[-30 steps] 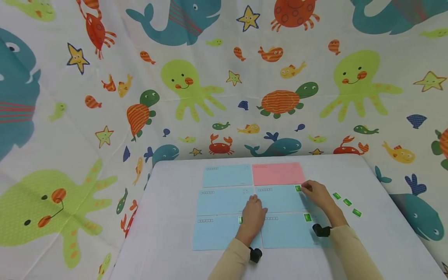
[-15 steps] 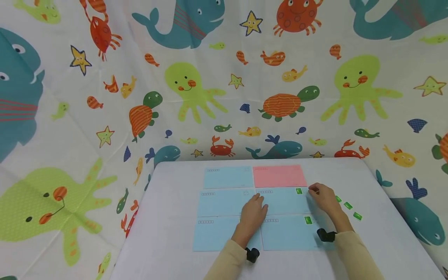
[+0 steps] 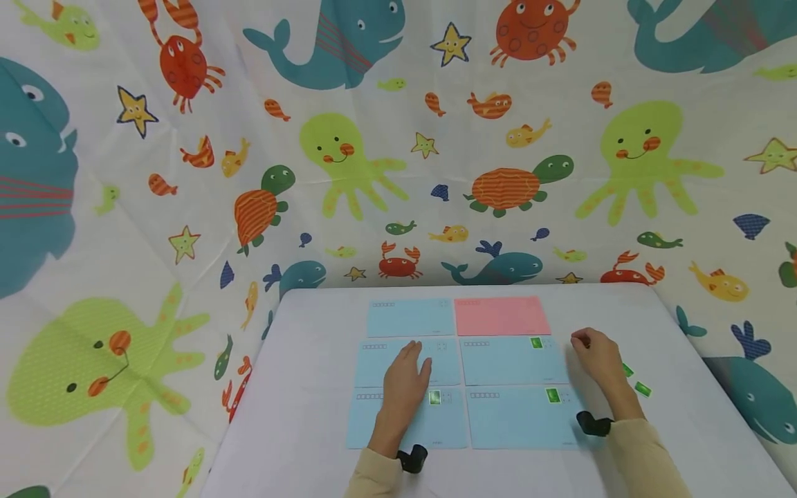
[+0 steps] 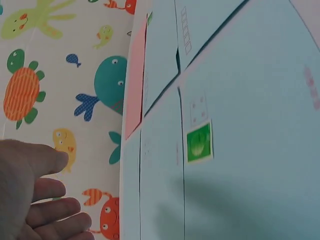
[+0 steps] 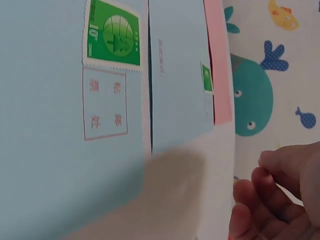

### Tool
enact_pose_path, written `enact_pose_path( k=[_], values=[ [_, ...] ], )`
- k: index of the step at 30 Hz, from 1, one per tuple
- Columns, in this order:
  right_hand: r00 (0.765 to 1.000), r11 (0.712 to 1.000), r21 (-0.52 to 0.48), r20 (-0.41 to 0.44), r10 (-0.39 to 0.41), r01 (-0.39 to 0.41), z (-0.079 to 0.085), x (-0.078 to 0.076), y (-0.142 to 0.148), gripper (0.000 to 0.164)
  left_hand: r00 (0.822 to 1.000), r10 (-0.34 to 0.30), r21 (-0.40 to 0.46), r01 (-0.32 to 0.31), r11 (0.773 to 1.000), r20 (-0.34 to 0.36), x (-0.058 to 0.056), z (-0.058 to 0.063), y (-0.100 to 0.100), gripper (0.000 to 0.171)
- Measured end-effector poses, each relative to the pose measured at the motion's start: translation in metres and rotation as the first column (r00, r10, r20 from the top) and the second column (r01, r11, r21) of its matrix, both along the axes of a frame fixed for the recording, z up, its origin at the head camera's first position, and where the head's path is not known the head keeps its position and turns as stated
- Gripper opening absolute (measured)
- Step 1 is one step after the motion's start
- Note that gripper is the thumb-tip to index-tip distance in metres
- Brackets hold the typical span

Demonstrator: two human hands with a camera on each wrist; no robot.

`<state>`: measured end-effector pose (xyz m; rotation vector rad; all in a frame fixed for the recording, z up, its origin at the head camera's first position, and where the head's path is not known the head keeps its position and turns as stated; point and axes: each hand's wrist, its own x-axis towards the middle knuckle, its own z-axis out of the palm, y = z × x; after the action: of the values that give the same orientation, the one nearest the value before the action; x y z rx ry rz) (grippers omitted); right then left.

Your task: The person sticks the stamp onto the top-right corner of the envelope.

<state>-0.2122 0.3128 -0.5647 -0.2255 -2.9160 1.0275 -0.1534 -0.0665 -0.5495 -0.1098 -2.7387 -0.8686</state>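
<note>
My left hand (image 3: 406, 387), fingers fairly straight, hovers over the left column of blue envelopes, above the middle-left envelope (image 3: 373, 366). In the left wrist view, its thumb and fingers (image 4: 60, 212) hold nothing. Below it lies the lower-left envelope (image 3: 448, 432), with a green postage stamp (image 4: 199, 143) near its upper right. My right hand (image 3: 598, 356) is just right of the middle-right envelope (image 3: 510, 366), fingers bent and thumb near the index fingertip. No item shows between them in the right wrist view. Green stamps sit on the middle-right envelope and the lower-right envelope (image 3: 519, 425).
Loose green stamps (image 3: 643, 389) lie on the white table (image 3: 299, 408) right of the envelopes, partly behind my right hand. At the back are another blue envelope (image 3: 409, 319) and a pink envelope (image 3: 501, 318). A sea-animal curtain (image 3: 373, 69) hangs behind the table.
My right hand has drawn away rightward from the stamp on the middle-right envelope toward the loose stamps. My left hand has moved left, uncovering the lower-left envelope's stamp.
</note>
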Motion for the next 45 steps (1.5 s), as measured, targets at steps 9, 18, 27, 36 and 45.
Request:
enact_pose_path(
  k=[9, 18, 27, 36, 45],
  values=[
    [0.989, 0.990, -0.050, -0.060, -0.135, 0.132, -0.003, 0.010, 0.016, 0.031, 0.982, 0.187, 0.020, -0.186, 0.982, -0.032, 0.011, -0.006, -0.062, 0.042],
    [0.973, 0.973, -0.092, -0.071, -0.219, 0.213, -0.004, 0.011, 0.035, 0.041, 0.960, 0.266, 0.000, -0.267, 0.964, 0.088, 0.019, -0.026, -0.098, 0.050],
    [0.952, 0.948, -0.094, 0.044, -0.302, 0.304, -0.014, 0.004, 0.053, 0.038, 0.946, 0.280, -0.047, -0.276, 0.960, 0.165, 0.024, -0.044, -0.109, 0.054],
    [0.945, 0.948, -0.074, 0.139, -0.296, 0.308, -0.017, 0.007, 0.051, 0.041, 0.949, 0.288, -0.080, -0.280, 0.957, 0.131, 0.026, -0.051, -0.109, 0.052],
    [0.934, 0.946, -0.069, 0.198, -0.298, 0.316, -0.017, 0.006, 0.049, 0.032, 0.955, 0.288, -0.092, -0.281, 0.955, 0.074, 0.027, -0.058, -0.106, 0.042]
  ],
)
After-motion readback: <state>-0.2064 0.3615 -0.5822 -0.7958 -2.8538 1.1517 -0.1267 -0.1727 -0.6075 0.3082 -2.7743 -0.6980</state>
